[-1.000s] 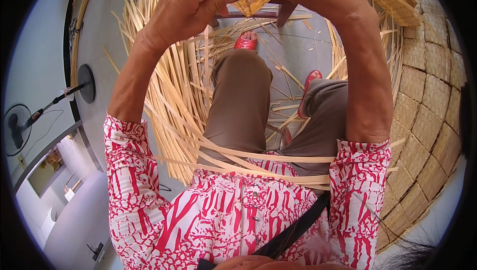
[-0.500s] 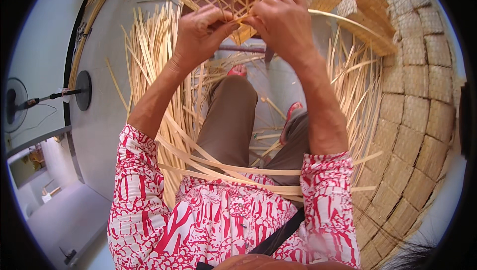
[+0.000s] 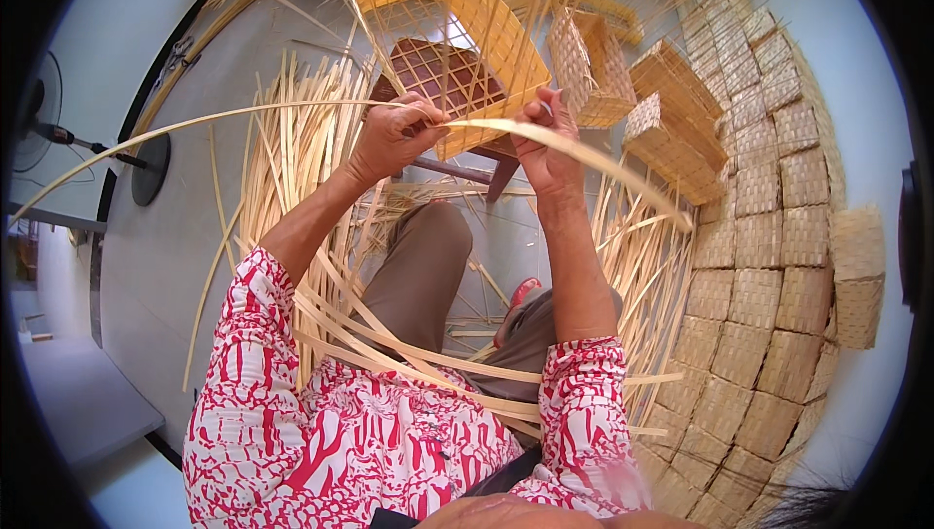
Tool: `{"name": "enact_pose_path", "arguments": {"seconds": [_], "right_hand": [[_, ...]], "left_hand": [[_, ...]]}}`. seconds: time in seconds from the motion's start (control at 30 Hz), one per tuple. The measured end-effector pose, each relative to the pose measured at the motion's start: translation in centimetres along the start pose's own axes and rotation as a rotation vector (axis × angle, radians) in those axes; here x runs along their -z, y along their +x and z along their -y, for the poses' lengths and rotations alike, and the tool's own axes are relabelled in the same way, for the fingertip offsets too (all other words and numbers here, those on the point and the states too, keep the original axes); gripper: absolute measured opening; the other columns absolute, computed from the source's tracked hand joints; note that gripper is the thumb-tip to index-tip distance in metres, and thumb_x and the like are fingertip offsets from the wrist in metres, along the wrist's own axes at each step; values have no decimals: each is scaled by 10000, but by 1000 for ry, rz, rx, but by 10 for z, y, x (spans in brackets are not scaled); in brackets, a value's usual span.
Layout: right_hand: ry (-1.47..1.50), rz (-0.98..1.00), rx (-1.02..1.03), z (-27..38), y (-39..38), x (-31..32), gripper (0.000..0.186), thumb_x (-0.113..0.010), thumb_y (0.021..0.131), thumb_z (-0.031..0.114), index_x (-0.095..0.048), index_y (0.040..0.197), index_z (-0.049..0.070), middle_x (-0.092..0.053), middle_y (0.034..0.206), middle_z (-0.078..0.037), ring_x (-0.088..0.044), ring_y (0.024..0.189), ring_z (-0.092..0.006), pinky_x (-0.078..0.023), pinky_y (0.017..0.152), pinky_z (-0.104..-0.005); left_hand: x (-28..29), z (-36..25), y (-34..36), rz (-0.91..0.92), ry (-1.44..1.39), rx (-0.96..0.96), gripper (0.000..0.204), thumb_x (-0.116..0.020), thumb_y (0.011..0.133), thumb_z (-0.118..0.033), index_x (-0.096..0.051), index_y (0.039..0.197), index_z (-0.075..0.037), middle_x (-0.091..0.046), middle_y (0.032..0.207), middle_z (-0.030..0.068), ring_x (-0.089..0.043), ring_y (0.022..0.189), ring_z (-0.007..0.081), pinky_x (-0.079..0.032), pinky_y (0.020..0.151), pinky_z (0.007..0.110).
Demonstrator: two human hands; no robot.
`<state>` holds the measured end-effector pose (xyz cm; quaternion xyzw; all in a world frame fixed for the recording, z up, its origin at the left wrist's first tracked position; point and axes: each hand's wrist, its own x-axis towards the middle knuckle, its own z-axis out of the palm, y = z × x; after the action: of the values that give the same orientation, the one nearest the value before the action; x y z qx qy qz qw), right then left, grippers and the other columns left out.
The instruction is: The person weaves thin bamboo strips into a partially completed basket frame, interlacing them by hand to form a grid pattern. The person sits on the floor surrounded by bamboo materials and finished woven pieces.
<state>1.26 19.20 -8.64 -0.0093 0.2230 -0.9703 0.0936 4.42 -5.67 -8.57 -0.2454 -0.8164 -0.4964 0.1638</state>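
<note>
The strip (image 3: 486, 124) in the left hand (image 3: 399, 130) looks like split bamboo or wood, smooth and faintly satiny. Just beyond the grip, the basket (image 3: 501, 28) is plaited from similar slats, yellow with a soft sheen, over the smooth dark wood of a stool (image 3: 503, 177). Left of the grip, the loose strips (image 3: 316, 130) are pale, dry and matt. To its right, the woven boxes (image 3: 574, 72) have a ribbed surface; farther right, the stacked woven pieces (image 3: 754, 295) look rougher and duller. Nearer the body, the trousers (image 3: 428, 256) are plain matt cloth, the shirt (image 3: 389, 432) thin printed cloth. Below the grip, the red sandal (image 3: 523, 292) looks glossy.
</note>
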Motion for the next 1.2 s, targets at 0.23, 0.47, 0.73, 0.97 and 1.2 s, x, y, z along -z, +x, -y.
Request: {"name": "enact_pose_path", "arguments": {"seconds": [0.23,0.47,0.73,0.97,1.2], "right_hand": [[-572,404,-184,16,-6,-38,450,-704,986,235,-627,1361,-2,-682,1299,-147,-656,1082,-182,-545,940,-319],[-996,506,-2,6,-22,-44,250,-692,997,200,-671,1206,64,-626,1087,-24,-588,1057,-133,-480,937,-281],[-1077,235,298,-1,-29,-56,367,-639,1037,188,-583,1372,48,-610,1070,-52,-557,861,-107,-510,770,-255],[-958,-66,364,10,-22,-36,192,-550,1045,190,-666,1075,39,-638,973,-5,-521,856,-73,-433,712,-249],[-822,54,301,22,-1,-36,280,-532,1017,122,-615,1275,53,-606,1069,-33,-541,897,-65,-472,761,-211]], "left_hand": [[-10,1,5,-36,61,-87,174,-816,849,-60,-752,1008,-32,-689,921,54,-653,717,97,-509,606,237],[-7,-1,6,-5,108,-93,151,-806,859,-68,-754,997,-37,-681,892,56,-656,709,113,-520,611,250],[-7,-6,7,-13,64,-69,166,-790,846,-24,-766,1010,-26,-686,860,69,-639,681,122,-490,578,249],[-6,-14,6,-30,36,-49,128,-774,882,-36,-752,1007,-20,-682,882,68,-644,680,114,-508,576,251],[-10,-17,6,-81,97,-18,97,-762,913,-74,-751,986,-10,-683,868,79,-682,721,150,-557,608,262]]}}
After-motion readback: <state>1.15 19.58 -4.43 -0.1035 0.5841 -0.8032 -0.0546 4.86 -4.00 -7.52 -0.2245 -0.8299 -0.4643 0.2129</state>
